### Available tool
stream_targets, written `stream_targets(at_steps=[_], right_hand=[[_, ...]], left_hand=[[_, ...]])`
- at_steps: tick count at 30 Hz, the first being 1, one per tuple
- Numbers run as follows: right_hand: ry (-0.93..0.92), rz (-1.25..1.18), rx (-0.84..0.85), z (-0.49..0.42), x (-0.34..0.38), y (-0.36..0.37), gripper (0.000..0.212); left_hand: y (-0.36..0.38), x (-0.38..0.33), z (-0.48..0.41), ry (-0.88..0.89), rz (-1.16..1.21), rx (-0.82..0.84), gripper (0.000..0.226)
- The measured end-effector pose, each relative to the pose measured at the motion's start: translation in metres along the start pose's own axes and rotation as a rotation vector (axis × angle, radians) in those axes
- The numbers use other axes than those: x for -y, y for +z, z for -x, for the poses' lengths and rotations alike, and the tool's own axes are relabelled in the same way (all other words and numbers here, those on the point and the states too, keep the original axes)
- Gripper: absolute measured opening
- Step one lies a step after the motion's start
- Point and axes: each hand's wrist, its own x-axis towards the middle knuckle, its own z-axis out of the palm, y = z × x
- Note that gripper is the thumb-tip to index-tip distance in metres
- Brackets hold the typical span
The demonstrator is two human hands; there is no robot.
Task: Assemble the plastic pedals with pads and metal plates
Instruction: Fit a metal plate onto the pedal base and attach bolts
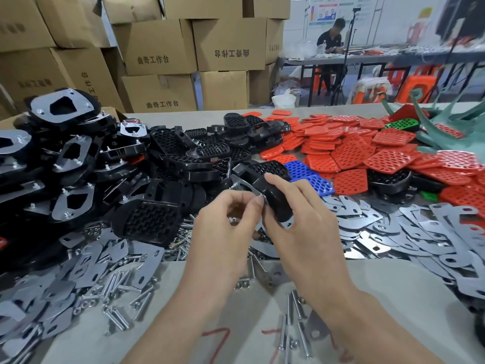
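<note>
My right hand [301,224] grips a black plastic pedal [273,195] held on edge above the table, with a metal plate [244,183] against its underside. At the plate's near corner my left hand [225,222] pinches a small nut [261,197] between thumb and fingertips. A second small nut [232,219] shows inside the curled fingers of that hand. Loose black pedals [147,222] lie to the left. Red pads [349,151] and two blue pads [312,177] are heaped behind my hands.
Assembled pedals [70,164] pile at the left. Loose metal plates [409,232] cover the right, bolts [123,298] and more plates [78,271] the near left. Cardboard boxes [157,48] stack behind. A person [330,38] sits at a far table.
</note>
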Motion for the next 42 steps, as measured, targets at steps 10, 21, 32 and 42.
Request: stream_targets(at_steps=[10,21,32,42], right_hand=[[-0.020,0.029,-0.003,-0.002,-0.005,-0.001,0.044],[-0.130,0.080,-0.060,-0.001,-0.005,-0.002,0.048],[-0.077,0.013,-0.031,-0.001,-0.002,-0.002,0.044],[0.508,-0.534,0.014,-0.020,-0.018,-0.011,0.032]], left_hand=[[0.002,0.006,-0.003,0.094,-0.065,0.001,0.007],[0.001,-0.007,-0.007,-0.504,0.746,0.186,0.020],[-0.005,0.009,-0.004,0.490,-0.368,-0.075,0.005],[-0.010,0.018,-0.014,0.299,-0.400,-0.008,0.016]])
